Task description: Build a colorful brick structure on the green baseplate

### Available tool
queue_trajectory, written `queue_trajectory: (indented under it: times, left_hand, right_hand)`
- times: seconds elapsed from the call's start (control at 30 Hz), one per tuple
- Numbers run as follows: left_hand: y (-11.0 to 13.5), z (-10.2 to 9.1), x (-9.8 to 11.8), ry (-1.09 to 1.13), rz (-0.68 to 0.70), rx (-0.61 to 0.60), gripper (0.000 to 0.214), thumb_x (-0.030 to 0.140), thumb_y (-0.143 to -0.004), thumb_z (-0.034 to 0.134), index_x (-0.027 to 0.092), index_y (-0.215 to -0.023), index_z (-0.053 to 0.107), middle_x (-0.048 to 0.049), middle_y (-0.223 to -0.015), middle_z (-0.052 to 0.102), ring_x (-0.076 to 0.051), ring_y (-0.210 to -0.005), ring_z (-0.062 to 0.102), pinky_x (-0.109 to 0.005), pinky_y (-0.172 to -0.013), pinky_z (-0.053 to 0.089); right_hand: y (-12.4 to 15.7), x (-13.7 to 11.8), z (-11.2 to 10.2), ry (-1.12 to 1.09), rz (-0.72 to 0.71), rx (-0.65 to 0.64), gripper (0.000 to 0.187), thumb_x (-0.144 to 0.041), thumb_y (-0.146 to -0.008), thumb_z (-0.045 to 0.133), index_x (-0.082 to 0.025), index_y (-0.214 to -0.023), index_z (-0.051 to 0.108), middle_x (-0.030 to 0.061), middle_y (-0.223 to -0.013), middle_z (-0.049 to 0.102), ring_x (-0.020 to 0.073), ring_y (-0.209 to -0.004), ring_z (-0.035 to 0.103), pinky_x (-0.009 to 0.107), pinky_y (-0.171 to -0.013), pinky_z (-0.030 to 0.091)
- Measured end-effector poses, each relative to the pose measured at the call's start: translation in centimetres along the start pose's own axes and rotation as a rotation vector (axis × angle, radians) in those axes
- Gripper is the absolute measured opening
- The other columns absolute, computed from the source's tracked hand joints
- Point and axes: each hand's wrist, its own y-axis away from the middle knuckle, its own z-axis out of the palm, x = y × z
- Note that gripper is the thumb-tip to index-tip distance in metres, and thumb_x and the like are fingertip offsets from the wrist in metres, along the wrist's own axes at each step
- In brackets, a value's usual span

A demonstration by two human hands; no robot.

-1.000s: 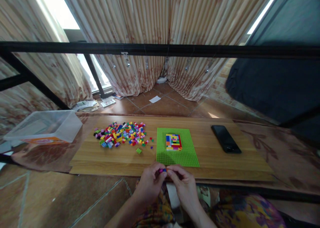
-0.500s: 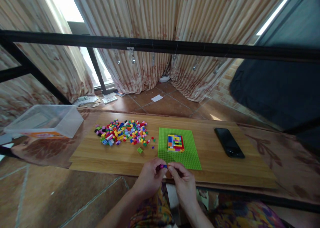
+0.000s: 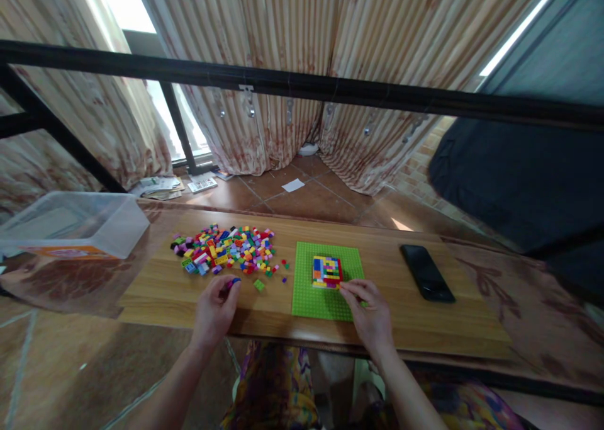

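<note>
My left hand (image 3: 216, 309) is closed around small purple and blue toy bricks (image 3: 234, 282), just in front of the loose brick pile (image 3: 236, 250). Its other fingers curl out of sight. On the green baseplate (image 3: 306, 304) stands a low block (image 3: 326, 271) built from many colored bricks, with a dark gap in its top. My right hand (image 3: 370, 310) pinches at that block's near right corner. Whatever sits between its fingertips is too small to make out. A lime green brick (image 3: 258, 285) and a tiny purple one (image 3: 284, 280) lie between the pile and the baseplate.
A black phone (image 3: 427, 272) lies on the right of the wooden board (image 3: 387, 260). To the left stands a clear plastic bin (image 3: 134, 225) with an orange label. A black metal rail (image 3: 292, 87) crosses in front of the curtains (image 3: 283, 27).
My hands have moved apart from near the board's front edge. The left went left toward the pile with its bricks; the right went forward and right to the built block's corner.
</note>
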Motion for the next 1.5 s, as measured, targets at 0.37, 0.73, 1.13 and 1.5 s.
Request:
queue_trajectory:
  times: [0.37,0.73,1.13,1.5]
  left_hand:
    - [-0.3,-0.1,-0.5,-0.128,0.106,0.033,0.023,0.039,-0.084,0.054,0.017,-0.086,0.062,-0.0042,-0.081,0.064,-0.017,-0.074,0.060,-0.028,-0.070,0.048]
    - [-0.1,0.0,-0.7,-0.174,0.136,0.029,0.022,0.037,-0.084,0.052,0.018,-0.088,0.062,-0.0047,-0.083,0.064,-0.017,-0.076,0.061,-0.028,-0.071,0.049]
    - [-0.1,0.0,-0.7,-0.161,0.143,0.024,0.022,0.037,-0.084,0.052,0.018,-0.088,0.061,-0.0048,-0.082,0.064,-0.018,-0.075,0.061,-0.029,-0.069,0.050]
    - [-0.1,0.1,-0.9,-0.153,0.152,0.012,0.020,0.036,-0.084,0.052,0.018,-0.088,0.061,-0.0044,-0.082,0.064,-0.017,-0.075,0.060,-0.028,-0.069,0.048]
  right_hand:
    - [-0.9,1.5,0.7,0.072,0.054,-0.012,0.023,-0.044,-0.077,0.066,-0.023,-0.082,0.076,0.0075,-0.094,0.062,0.0202,-0.087,0.059,0.030,-0.065,0.047]
    - [-1.1,2.2,1.3,0.017,0.083,0.035,0.023,-0.044,-0.074,0.069,-0.022,-0.075,0.074,0.0064,-0.089,0.063,0.0203,-0.085,0.059,0.033,-0.073,0.047]
    - [-1.2,2.0,1.4,0.035,0.066,0.044,0.025,-0.046,-0.075,0.067,-0.022,-0.074,0.075,0.0059,-0.083,0.064,0.0197,-0.082,0.060,0.034,-0.074,0.048]
    - [2.5,0.2,1.2,-0.005,0.022,0.125,0.022,-0.036,-0.085,0.058,-0.021,-0.087,0.072,0.0075,-0.090,0.069,0.0201,-0.086,0.063,0.035,-0.079,0.049]
